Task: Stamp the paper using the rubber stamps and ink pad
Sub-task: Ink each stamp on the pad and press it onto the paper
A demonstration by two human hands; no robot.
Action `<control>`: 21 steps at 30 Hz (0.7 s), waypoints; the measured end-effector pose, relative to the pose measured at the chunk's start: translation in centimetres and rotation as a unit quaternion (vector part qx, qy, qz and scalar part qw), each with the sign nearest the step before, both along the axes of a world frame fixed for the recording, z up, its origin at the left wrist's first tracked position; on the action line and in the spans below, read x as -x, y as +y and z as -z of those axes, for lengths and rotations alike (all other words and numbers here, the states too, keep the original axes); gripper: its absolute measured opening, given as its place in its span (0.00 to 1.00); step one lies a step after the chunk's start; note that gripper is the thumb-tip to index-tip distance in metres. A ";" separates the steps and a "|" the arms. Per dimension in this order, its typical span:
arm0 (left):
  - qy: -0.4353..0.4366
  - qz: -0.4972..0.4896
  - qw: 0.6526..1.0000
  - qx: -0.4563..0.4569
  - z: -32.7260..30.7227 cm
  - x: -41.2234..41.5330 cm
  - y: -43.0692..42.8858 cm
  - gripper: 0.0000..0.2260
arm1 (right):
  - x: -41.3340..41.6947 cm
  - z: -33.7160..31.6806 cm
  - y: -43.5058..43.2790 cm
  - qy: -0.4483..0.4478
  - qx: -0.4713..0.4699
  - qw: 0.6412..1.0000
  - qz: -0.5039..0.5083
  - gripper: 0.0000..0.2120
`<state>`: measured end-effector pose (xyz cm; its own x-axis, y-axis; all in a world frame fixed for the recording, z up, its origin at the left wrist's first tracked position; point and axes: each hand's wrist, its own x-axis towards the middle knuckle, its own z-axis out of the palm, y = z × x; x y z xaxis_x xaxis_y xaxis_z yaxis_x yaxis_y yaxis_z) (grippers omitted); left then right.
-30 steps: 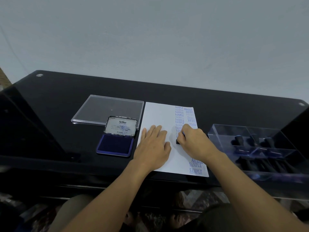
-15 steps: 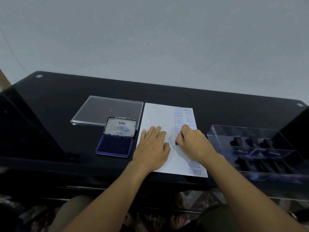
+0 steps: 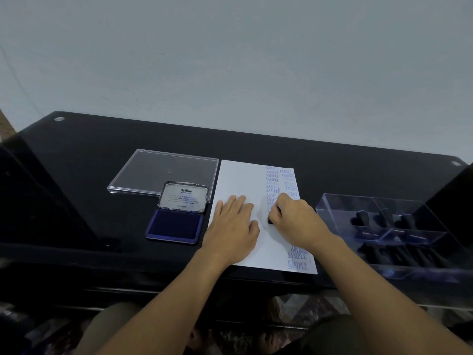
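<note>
The white sheet of paper (image 3: 240, 180) lies flat on the black glossy counter (image 3: 89, 155), its near edge close to the counter's front. At its near right corner are blue prints (image 3: 297, 260) reading "SAMPLE" twice, with "AIR" partly covered above them.

The left hand (image 3: 234, 226) rests palm down on the left half of the sheet, fingers straight and slightly spread, pointing away from the person. Just to its right, the right hand (image 3: 297, 221) is curled round a small dark rubber stamp (image 3: 271, 219) and holds it down on the paper. Only the stamp's left end shows below the fingers; the rest is hidden by the hand. The two hands are close but apart, with the stamp between them.

Left of the paper sits the ink pad (image 3: 175, 226), open, with a dark blue pad in a blue tray and its metal lid (image 3: 184, 196) tilted up behind, marked "Artline". To the right of the paper stands a clear divided box (image 3: 332, 216) holding more black-handled stamps (image 3: 363, 219).

Farther back, a flat clear plastic cover (image 3: 158, 171) lies behind the ink pad, just beside the paper's left edge. Beyond the right hand, two columns of blue prints (image 3: 272, 179) run to the sheet's far edge: "SAMPLE" repeated, then "FRAGILE" and others too faint to read. A pale wall (image 3: 230, 60) rises behind the counter.
</note>
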<state>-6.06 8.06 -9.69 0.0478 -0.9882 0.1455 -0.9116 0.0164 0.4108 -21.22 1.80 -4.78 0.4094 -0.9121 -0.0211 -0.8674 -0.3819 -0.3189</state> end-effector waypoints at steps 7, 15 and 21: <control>0.013 -0.002 1.000 -0.001 0.0 0.0 0.0 0.21 | 0.7 -3.2 -2.0 -0.115 0.023 0.992 0.051 0.13; 0.091 -0.011 0.996 -0.023 -0.2 -0.4 -0.7 0.22 | 0.6 -4.8 -2.6 -0.120 0.040 0.991 0.048 0.12; 0.098 -0.011 0.995 -0.023 -0.2 -0.5 -0.8 0.22 | 0.8 -4.9 -2.3 -0.117 0.041 0.991 0.045 0.11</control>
<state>-5.59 7.26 -9.45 0.0928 -0.9920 0.0856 -0.8134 -0.0259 0.5811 -22.01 -0.53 0.12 0.3106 -0.9401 0.1404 -0.8050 -0.3387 -0.4872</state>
